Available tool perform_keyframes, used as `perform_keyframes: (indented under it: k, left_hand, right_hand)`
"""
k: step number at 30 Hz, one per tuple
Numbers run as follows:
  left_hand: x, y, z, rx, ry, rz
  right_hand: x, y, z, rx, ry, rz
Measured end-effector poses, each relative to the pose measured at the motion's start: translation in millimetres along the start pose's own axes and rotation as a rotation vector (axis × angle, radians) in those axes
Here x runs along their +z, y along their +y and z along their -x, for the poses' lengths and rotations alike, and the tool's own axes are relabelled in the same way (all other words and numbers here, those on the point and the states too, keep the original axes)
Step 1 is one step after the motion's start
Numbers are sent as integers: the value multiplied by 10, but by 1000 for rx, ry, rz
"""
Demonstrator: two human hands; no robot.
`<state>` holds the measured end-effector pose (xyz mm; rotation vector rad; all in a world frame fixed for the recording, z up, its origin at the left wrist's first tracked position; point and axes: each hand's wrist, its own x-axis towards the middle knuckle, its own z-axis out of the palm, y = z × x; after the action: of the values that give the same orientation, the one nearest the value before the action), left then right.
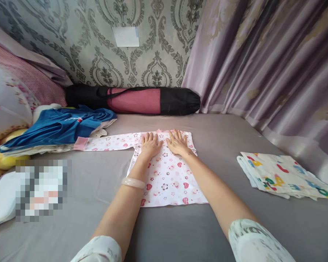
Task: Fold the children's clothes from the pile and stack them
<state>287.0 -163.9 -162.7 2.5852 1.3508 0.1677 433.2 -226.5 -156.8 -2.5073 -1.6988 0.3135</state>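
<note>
A small white long-sleeved shirt [168, 174] with pink hearts and flowers lies flat on the grey bed sheet. Its left sleeve stretches out to a pink cuff [81, 143]; the right sleeve does not show, so I cannot tell how it lies. Near the collar, my left hand [151, 145] rests flat on the cloth with fingers spread. Beside it, my right hand [178, 142] also presses flat on the upper chest, fingers apart. Neither hand grips anything. A pale bangle [133, 183] circles my left wrist.
Folded clothes with coloured letters [284, 174] lie at right. A blue garment [62, 125] tops a pile at left, behind a white object [5, 196] and a blurred-out item. A black and pink rolled bag [133, 100] lies along the patterned wall; curtains [235, 54] hang at right.
</note>
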Motion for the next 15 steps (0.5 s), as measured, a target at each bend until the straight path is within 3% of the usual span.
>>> perform_keyframes:
  k: [4,7,11,15]
  left_hand:
    - [-96,-49,-42,21,-6,115]
    - [-299,-169,-72,11,58,303]
    - [-623,-448,-23,-144,179,496]
    - [-797,-731,104,-317,248,602]
  right_hand:
    - [-79,-120,39,17,5,3]
    - [-93,-327,85,-88,79,-1]
    - [-28,-575,111,-228,17,-45]
    - [50,-632,97,-242,18,-29]
